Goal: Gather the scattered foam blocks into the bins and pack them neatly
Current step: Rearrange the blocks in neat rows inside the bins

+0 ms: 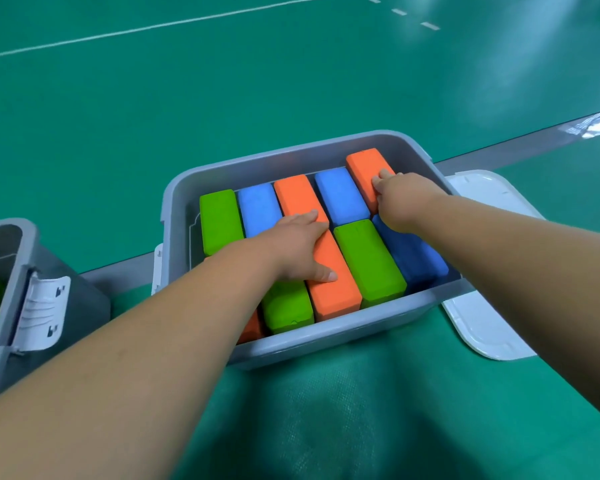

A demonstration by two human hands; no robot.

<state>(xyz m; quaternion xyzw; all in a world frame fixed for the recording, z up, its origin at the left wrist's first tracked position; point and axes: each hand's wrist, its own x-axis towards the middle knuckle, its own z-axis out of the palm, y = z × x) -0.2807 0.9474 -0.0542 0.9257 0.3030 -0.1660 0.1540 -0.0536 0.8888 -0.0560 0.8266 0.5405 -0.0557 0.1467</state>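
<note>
Foam blocks [369, 261] in green, blue and orange lie side by side in two rows inside the grey bin [343, 329]; the bin stands on the green floor [222, 81]. The left hand [298, 247] lies flat on the centre orange blocks [336, 292]; fingers straight and together, thumb spread aside. The right hand [406, 199] rests on the far-right orange block [362, 164]; fingers close together, tips on its top face. A white lid [482, 327] lies just beside the bin, to the right; a second grey bin [7, 306] at the left edge holds green blocks.
</note>
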